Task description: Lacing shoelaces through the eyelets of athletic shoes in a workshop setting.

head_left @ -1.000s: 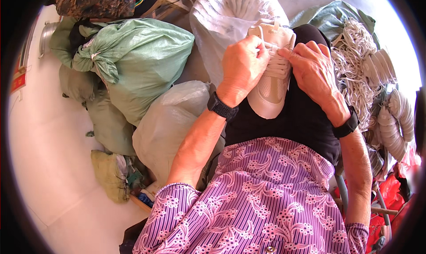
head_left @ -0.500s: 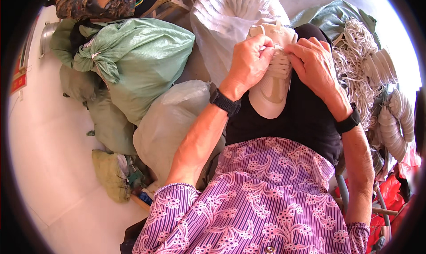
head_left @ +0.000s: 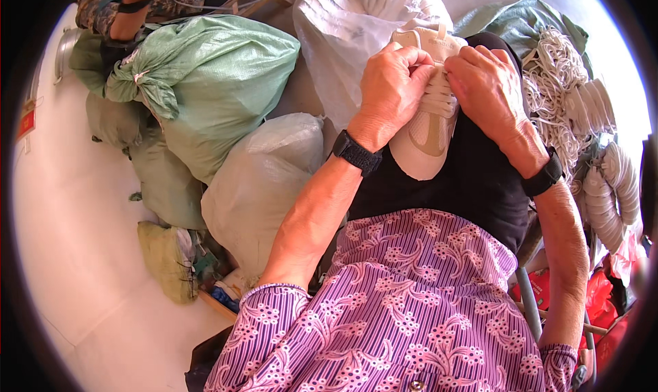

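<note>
A cream and beige sneaker (head_left: 428, 142) rests on my black-clad lap, its toe toward me and its tongue pointing away. A pale flat shoelace (head_left: 439, 103) crosses its front in several rows. My left hand (head_left: 397, 87) is closed in a pinch at the upper eyelets, left of the tongue. On the other side my right hand (head_left: 488, 90) is closed too, thumb and forefinger pressed together by the top rows. Both pinch the shoelace, though the fingers hide most of the ends they hold.
Bundles of white laces (head_left: 552, 83) hang at the right. Beyond the shoe stands a translucent white sack (head_left: 329, 56) with pale goods in it. A tied green sack (head_left: 226, 83) and a whitish sack (head_left: 264, 186) fill the left side. Another person's arm (head_left: 130, 18) shows at the upper left.
Both hands have stayed at the upper eyelets, with the left fingers curling in more. The shoe has shifted slightly right in view. The other person's arm has moved left and down.
</note>
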A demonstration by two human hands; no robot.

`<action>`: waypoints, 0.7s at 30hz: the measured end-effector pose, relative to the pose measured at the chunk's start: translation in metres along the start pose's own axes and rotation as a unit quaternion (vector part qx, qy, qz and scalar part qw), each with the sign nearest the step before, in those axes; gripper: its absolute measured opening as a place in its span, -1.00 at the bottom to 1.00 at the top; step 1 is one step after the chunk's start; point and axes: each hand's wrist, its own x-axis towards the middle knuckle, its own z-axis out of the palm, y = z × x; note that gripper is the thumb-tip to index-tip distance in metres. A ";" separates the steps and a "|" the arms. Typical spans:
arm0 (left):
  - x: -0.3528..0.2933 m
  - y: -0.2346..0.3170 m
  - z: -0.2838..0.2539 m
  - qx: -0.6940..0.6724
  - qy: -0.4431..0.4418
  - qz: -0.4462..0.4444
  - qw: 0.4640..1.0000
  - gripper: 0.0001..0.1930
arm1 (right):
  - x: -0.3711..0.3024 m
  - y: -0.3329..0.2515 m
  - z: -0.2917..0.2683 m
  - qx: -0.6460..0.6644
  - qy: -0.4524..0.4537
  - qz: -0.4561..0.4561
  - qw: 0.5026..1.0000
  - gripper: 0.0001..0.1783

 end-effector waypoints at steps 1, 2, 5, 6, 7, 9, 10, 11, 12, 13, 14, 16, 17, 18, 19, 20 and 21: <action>0.000 0.000 -0.001 -0.005 -0.004 -0.007 1.000 -0.87 | 0.001 -0.001 -0.002 -0.006 -0.012 -0.007 1.000 -0.97; -0.001 0.001 -0.002 -0.010 -0.009 -0.014 1.000 -0.87 | 0.002 -0.001 -0.003 -0.007 -0.012 -0.007 1.000 -0.97; -0.004 0.002 -0.004 0.008 -0.012 -0.002 1.000 -0.83 | 0.003 0.000 -0.009 -0.012 -0.024 -0.020 0.999 -0.98; -0.005 0.001 -0.005 0.007 -0.013 -0.001 1.000 -0.83 | 0.003 0.004 -0.013 -0.022 -0.019 -0.031 0.999 -0.99; -0.006 -0.001 -0.007 -0.017 -0.005 0.008 1.000 -0.81 | 0.002 0.008 -0.018 -0.033 -0.015 -0.042 0.998 -0.99; -0.008 -0.001 -0.015 -0.038 0.004 0.016 0.999 -0.78 | -0.006 0.027 -0.030 -0.027 0.001 0.002 1.000 -0.97; -0.006 0.001 -0.020 -0.045 0.002 0.013 0.999 -0.77 | -0.013 0.038 -0.034 -0.023 -0.007 0.036 0.999 -0.98; -0.004 0.001 -0.024 -0.052 0.001 0.013 0.999 -0.76 | -0.015 0.045 -0.039 -0.020 -0.014 0.071 0.997 -0.97; -0.002 -0.004 -0.027 -0.041 -0.011 0.020 0.999 -0.77 | -0.016 0.049 -0.041 -0.002 -0.002 0.068 0.998 -0.95; -0.002 -0.004 -0.028 -0.039 -0.012 0.024 0.999 -0.77 | -0.015 0.051 -0.039 -0.002 0.002 0.069 0.998 -0.95; -0.002 -0.003 -0.028 -0.034 -0.017 0.016 0.999 -0.78 | -0.011 0.045 -0.037 0.034 0.008 0.034 0.999 -0.93; 0.000 -0.001 -0.025 -0.027 -0.027 0.014 0.999 -0.78 | -0.001 0.028 -0.033 0.071 0.002 -0.003 0.997 -0.90; 0.000 0.001 -0.024 -0.027 -0.022 0.010 0.999 -0.79 | 0.002 0.019 -0.024 0.070 0.023 -0.026 0.997 -0.92; 0.000 0.001 -0.023 -0.029 -0.019 0.005 0.999 -0.80 | 0.002 0.016 -0.016 0.064 0.005 -0.035 0.997 -0.92; 0.002 0.000 -0.021 -0.024 -0.024 0.009 0.999 -0.80 | 0.004 0.015 -0.011 0.059 -0.014 -0.044 0.997 -0.92; 0.004 0.000 -0.021 0.013 -0.013 0.035 0.999 -0.81 | 0.006 0.013 -0.008 0.058 -0.046 -0.051 0.996 -0.93; 0.006 -0.001 -0.021 0.049 -0.002 0.060 0.997 -0.82 | 0.005 0.013 -0.008 0.061 -0.041 -0.049 0.996 -0.93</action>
